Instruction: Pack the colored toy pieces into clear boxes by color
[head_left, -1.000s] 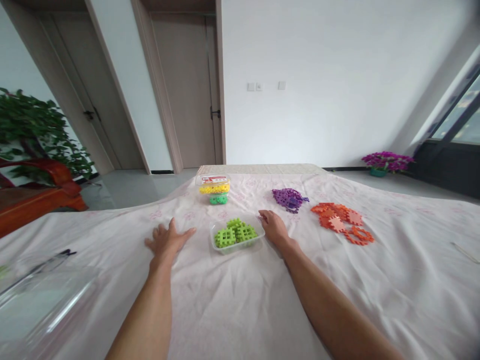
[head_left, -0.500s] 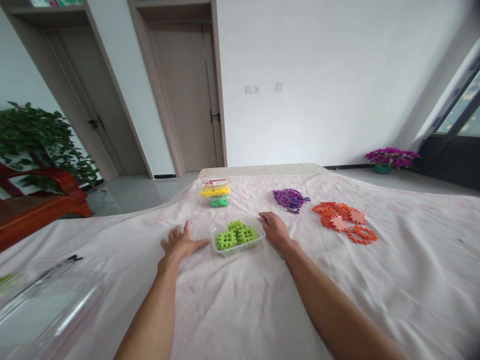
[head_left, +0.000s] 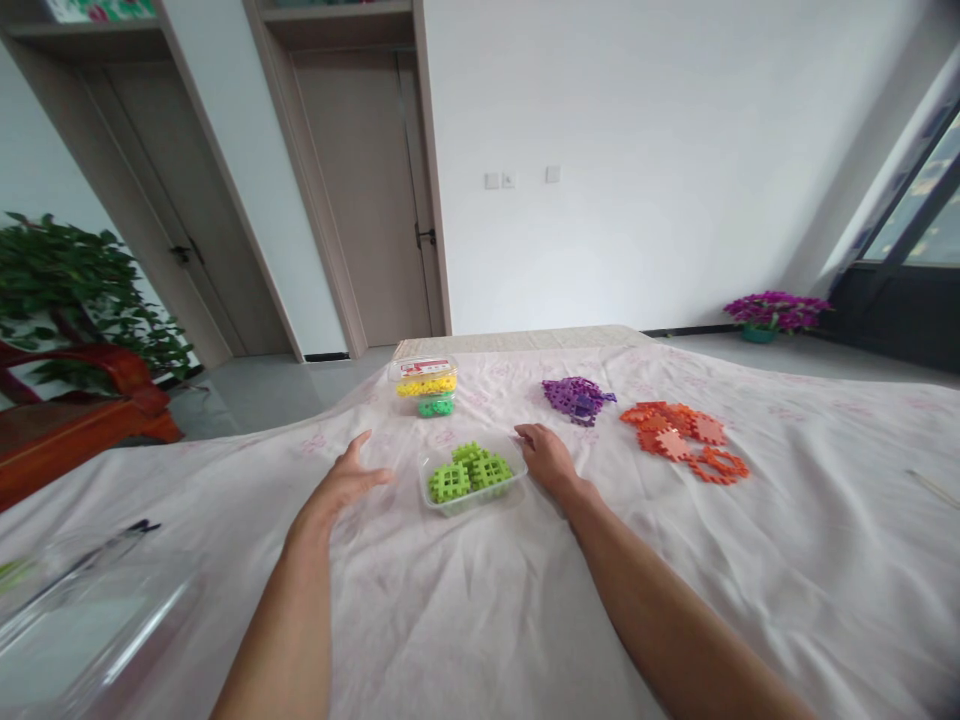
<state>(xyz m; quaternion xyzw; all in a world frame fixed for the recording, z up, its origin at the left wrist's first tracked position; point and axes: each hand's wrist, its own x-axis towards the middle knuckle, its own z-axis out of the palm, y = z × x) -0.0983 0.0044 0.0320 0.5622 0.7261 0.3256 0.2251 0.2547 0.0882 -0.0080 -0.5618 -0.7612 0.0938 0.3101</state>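
Observation:
A clear plastic box (head_left: 454,508) with lime-green interlocking plastic pieces (head_left: 470,472) in it sits between my hands on the cloth. To its left is my left hand (head_left: 346,482), held apart from it with thumb and fingers spread and nothing in them. My right hand (head_left: 547,457) rests along the box's right side, at or very near the rim. Its fingers reach forward, loosely bent; whether they touch the box is hard to see. Beyond the box stand stacked clear boxes, one with yellow pieces (head_left: 426,386) above one with green pieces (head_left: 436,405).
Purple pieces (head_left: 576,398) lie in a heap behind my right hand, and orange pieces (head_left: 673,432) spread farther right. At the near left lies a large clear plastic container or lid (head_left: 97,630). A red wooden chair (head_left: 135,405) stands beyond the left edge of the pink-white tablecloth (head_left: 450,620).
My left hand has drawn back leftward, away from the box, and turned more on its side. My right hand stays by the box. The view has shifted slightly.

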